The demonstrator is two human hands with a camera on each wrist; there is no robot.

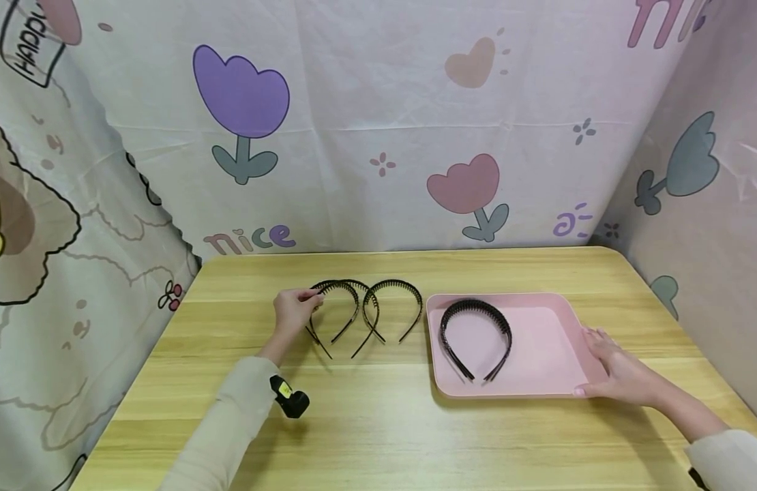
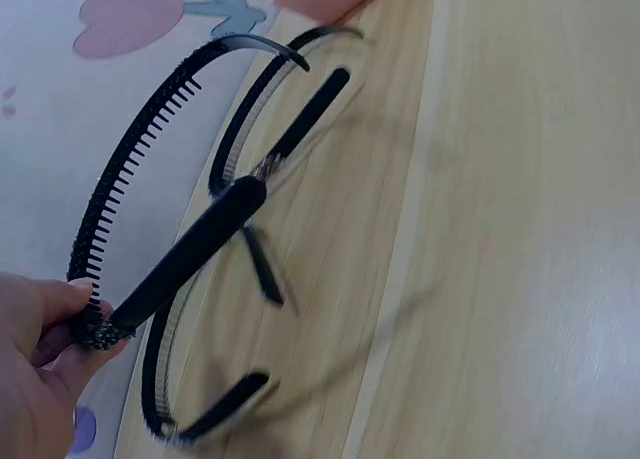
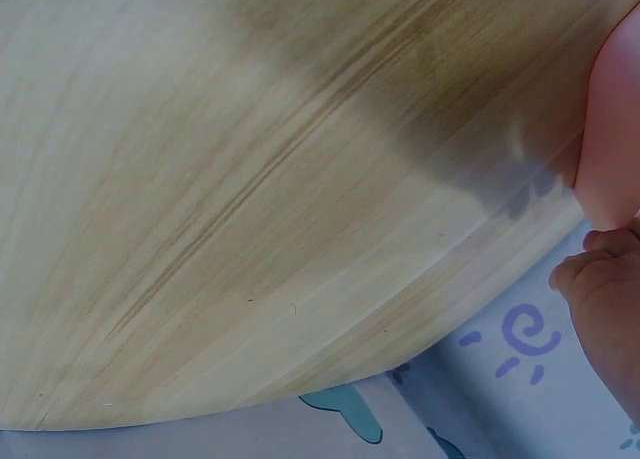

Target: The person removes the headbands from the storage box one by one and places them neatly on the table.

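Observation:
My left hand (image 1: 294, 310) pinches a black toothed headband (image 2: 190, 251) between thumb and fingers, at the left of the table. Two more black headbands lie right beside it, partly overlapping: a middle one (image 1: 377, 315) and a right-hand one (image 1: 421, 303). Over on the right stands a shallow pink tray (image 1: 544, 348). Several black headbands (image 1: 506, 324) are nested together in its left part. My right hand (image 1: 624, 368) grips the tray's right end, thumb near the front corner and fingers along the side. In the right wrist view only part of that hand (image 3: 605, 299) shows.
All of this is on a wood-grain table (image 1: 378, 436). A printed cloth (image 1: 366, 88) with flowers and hearts hangs behind it and along both sides. A small black device (image 1: 292, 401) is strapped at the left wrist.

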